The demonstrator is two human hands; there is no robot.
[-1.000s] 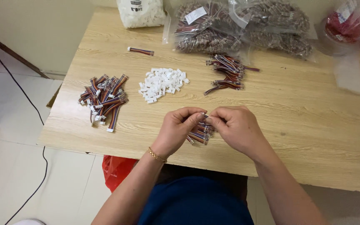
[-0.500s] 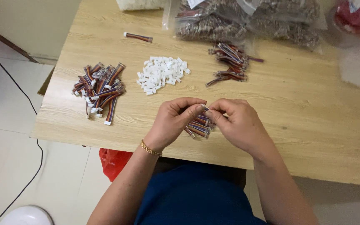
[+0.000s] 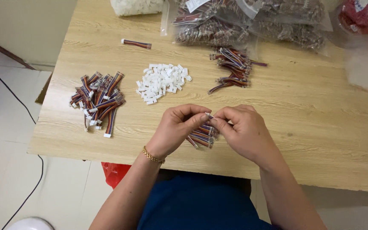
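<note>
My left hand (image 3: 176,128) and my right hand (image 3: 242,133) meet near the front edge of the wooden table (image 3: 320,127). Their fingertips pinch a small white connector (image 3: 210,115) between them. A short bundle of multicoloured ribbon wires (image 3: 202,136) hangs below the fingers, partly hidden by both hands. I cannot tell which hand bears the wires. A gold bracelet sits on my left wrist.
A heap of white plastic connectors (image 3: 162,81) lies mid-table. A pile of wires with white ends (image 3: 99,100) lies at the left, a pile of bare wires (image 3: 234,70) behind the hands. One single wire piece (image 3: 136,44) and clear bags of wires (image 3: 252,21) sit at the back.
The view has shifted and come closer. My hands stay together on the same wire piece, with the fingers slightly regripped at the connector.
</note>
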